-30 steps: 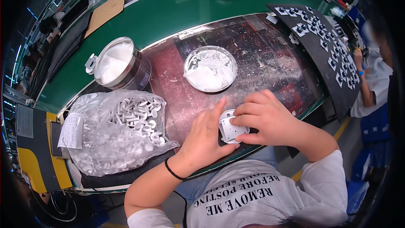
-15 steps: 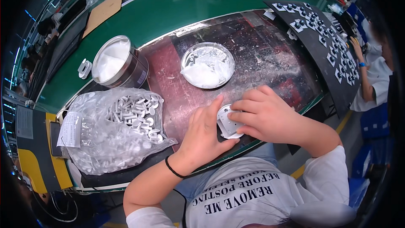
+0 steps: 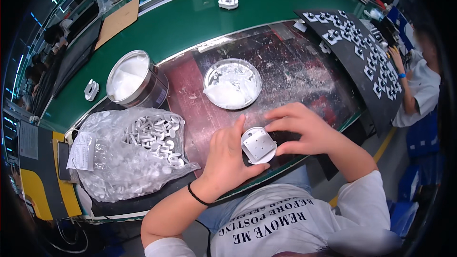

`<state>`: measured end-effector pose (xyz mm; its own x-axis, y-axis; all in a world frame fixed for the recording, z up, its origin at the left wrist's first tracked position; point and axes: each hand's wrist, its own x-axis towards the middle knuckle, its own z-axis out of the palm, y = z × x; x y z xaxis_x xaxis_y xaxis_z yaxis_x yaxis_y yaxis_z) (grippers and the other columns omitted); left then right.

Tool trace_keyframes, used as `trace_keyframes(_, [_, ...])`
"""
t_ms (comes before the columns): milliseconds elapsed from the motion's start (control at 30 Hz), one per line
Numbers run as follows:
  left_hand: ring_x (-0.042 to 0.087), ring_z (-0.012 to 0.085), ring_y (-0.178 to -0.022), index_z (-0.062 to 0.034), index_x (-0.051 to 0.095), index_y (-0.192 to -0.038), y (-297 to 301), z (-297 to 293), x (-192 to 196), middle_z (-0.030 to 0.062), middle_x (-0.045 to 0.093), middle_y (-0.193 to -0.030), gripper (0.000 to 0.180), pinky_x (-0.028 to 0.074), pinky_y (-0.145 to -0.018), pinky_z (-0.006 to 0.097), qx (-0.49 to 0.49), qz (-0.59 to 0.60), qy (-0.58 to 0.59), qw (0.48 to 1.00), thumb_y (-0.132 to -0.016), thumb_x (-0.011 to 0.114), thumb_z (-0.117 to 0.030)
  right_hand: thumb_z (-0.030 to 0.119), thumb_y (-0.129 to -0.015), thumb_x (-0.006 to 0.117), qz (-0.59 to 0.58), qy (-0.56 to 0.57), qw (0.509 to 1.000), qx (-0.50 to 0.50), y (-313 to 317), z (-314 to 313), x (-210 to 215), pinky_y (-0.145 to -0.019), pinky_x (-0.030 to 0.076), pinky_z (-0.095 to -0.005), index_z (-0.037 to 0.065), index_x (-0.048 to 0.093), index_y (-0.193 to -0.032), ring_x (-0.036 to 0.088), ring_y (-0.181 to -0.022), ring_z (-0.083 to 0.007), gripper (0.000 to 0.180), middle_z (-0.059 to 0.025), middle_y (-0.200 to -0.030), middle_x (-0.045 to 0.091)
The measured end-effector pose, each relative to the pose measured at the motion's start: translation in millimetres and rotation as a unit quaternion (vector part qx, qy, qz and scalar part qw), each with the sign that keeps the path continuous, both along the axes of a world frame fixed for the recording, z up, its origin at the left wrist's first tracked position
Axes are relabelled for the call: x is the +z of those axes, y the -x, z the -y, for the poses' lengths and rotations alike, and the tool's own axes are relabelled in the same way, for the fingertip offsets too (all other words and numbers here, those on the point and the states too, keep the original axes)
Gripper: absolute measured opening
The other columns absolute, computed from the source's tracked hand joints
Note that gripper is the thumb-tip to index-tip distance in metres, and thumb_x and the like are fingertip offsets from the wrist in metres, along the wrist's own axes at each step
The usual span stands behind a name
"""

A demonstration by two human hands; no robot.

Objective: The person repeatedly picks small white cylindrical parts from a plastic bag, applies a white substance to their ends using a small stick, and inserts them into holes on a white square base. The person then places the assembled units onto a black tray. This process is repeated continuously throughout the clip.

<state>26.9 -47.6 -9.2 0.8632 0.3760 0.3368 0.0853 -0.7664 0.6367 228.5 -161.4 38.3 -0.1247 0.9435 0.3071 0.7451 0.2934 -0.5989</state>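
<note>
At the near edge of the table (image 3: 300, 62), right of the bag (image 3: 124, 176) and on the near side of the dish (image 3: 223, 74), the part (image 3: 258, 143) sits between two hands: a pale disc (image 3: 268, 157) carrying a squarish plate (image 3: 260, 146). The left hand (image 3: 227, 152) cups its left side, thumb along the near rim and index finger reaching past the far left; its grip looks narrowed on the part, though some fingers are hidden. The right hand (image 3: 304, 131) has a wide grip, thumb and fingers spread about the right side; whether the thumb tip meets the rim cannot be told.

By its look, the part should be light enough for one hand, and stiff, of metal or hard plastic. Its smooth face would probably slide under dry fingertips, so opposite points on the rim, left and right, seem the surest hold, leaving the plate's small holes uncovered. It does not look fragile, but a knock might mark the edges.

The plate faces up. The disc, being round, has no clear long axis. The plate is set askew: one pair of sides runs from near left to far right, the other from far left to near right.
</note>
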Motion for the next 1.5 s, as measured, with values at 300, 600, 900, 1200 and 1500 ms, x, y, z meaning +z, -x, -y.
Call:
trace_keyframes(300, [0.056,0.0315,-0.084,-0.0027,0.057,-0.110,32.8,-53.5,63.6,0.0135,0.060,-0.091,0.053,0.043,-0.076,0.041,0.141,-0.009,-0.058,0.988,-0.069,0.076,-0.029,0.025,-0.081,0.066,-0.128,0.059,0.959,-0.247,-112.8,-152.1,-13.3,-0.087,0.046,-0.0350,0.005,0.067,-0.101,0.059,-0.097,-0.0277,0.029,-0.0121,-0.101,0.065])
trace_keyframes(600, [0.057,0.0317,-0.093,-0.0060,0.062,-0.101,78.1,-104.8,52.1,0.0091,0.061,-0.101,0.030,0.045,-0.080,0.042,0.280,-0.222,-0.166,0.919,-0.072,0.066,-0.010,0.033,-0.079,0.066,0.205,-0.038,0.920,-0.333,-143.4,-334.0,-55.5,-0.100,0.037,-0.0474,0.014,0.052,-0.125,0.040,-0.127,-0.0303,0.052,-0.0065,-0.139,0.042])
trace_keyframes(900, [0.058,0.0258,-0.092,-0.0116,0.065,-0.092,72.7,-103.6,46.3,0.0036,0.061,-0.095,0.020,0.045,-0.078,0.042,0.286,-0.273,-0.169,0.903,-0.072,0.063,-0.010,0.031,-0.079,0.068,0.160,0.082,0.928,-0.325,-150.3,-385.5,-65.0,-0.096,0.043,-0.0434,0.017,0.045,-0.131,0.049,-0.120,-0.0308,0.059,-0.0059,-0.140,0.037])
trace_keyframes(1200, [0.056,0.0252,-0.093,-0.0113,0.066,-0.085,71.6,-100.6,46.1,0.0036,0.059,-0.088,0.015,0.041,-0.083,0.041,0.268,-0.241,-0.177,0.916,-0.071,0.063,-0.008,0.014,-0.079,0.060,0.149,-0.048,0.958,-0.241,-156.4,-278.0,-17.4,-0.078,0.048,-0.0396,0.004,0.065,-0.089,0.061,-0.087,-0.0314,0.015,-0.0148,-0.088,0.063])
trace_keyframes(1500, [0.055,0.0252,-0.095,-0.0111,0.067,-0.078,68.7,-102.2,35.6,0.0044,0.058,-0.086,0.016,0.038,-0.090,0.042,0.212,-0.173,-0.201,0.941,-0.066,0.061,-0.002,0.023,-0.077,0.067,0.192,0.004,0.950,-0.245,-170.1,-186.1,-17.4,-0.095,0.043,-0.0387,0.006,0.061,-0.110,0.053,-0.112,-0.0319,0.037,-0.0139,-0.120,0.055])
